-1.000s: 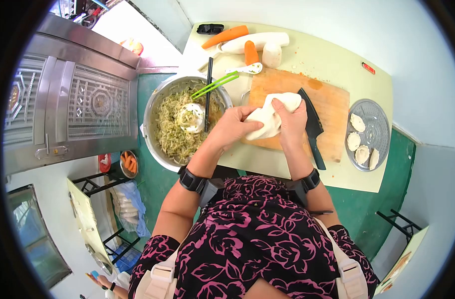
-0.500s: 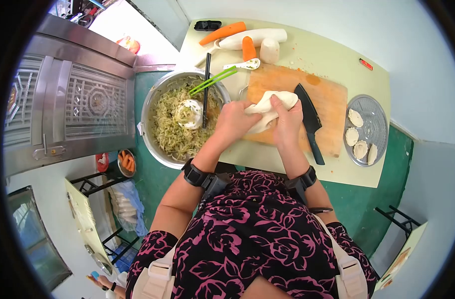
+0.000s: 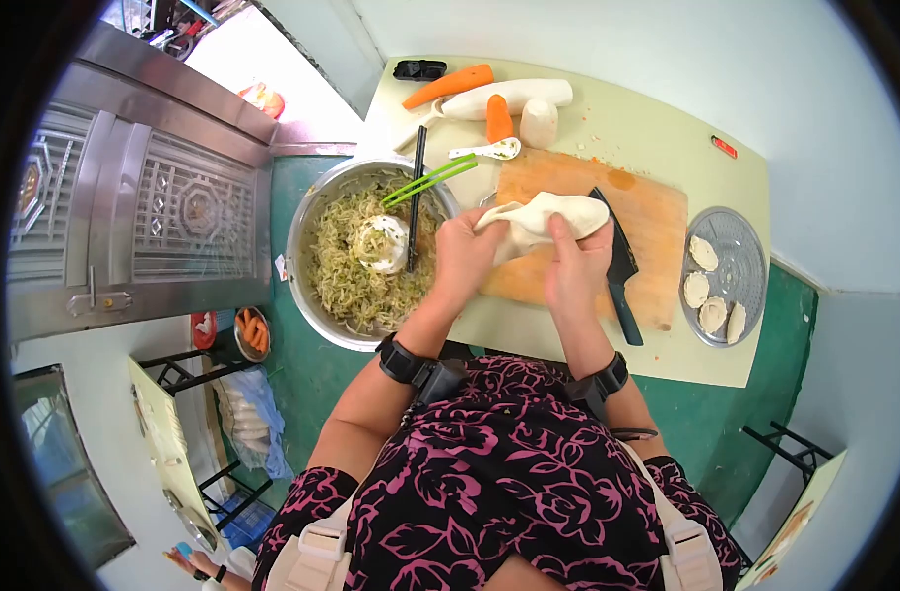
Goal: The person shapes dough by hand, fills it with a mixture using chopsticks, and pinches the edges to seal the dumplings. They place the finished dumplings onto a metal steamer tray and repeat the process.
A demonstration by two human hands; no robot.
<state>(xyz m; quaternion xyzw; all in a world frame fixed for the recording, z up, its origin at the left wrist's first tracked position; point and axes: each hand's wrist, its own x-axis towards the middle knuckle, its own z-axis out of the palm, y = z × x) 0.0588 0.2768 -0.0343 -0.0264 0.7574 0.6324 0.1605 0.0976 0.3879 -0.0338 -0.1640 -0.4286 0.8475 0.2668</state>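
Observation:
My left hand pinches the left end of a soft, pale piece of dough, above the wooden cutting board. The dough looks folded, with a loose flap hanging between the hands. My right hand grips its right part, thumb on top and fingers underneath. Just right of this hand, a black knife lies on the board, its handle toward me. To the left stands a metal bowl of shredded green-white filling, with a white lump in its middle. Black chopsticks and green tongs rest across it.
On the right, a round metal tray holds several dumplings. Behind the board lie a white radish, carrots and a white spoon. A red item sits near the wall. Another person's hand shows at lower left.
Both hands still hold the dough. It has been turned and stretched wider, with my left hand now lower at its left end. The whole view has shifted slightly.

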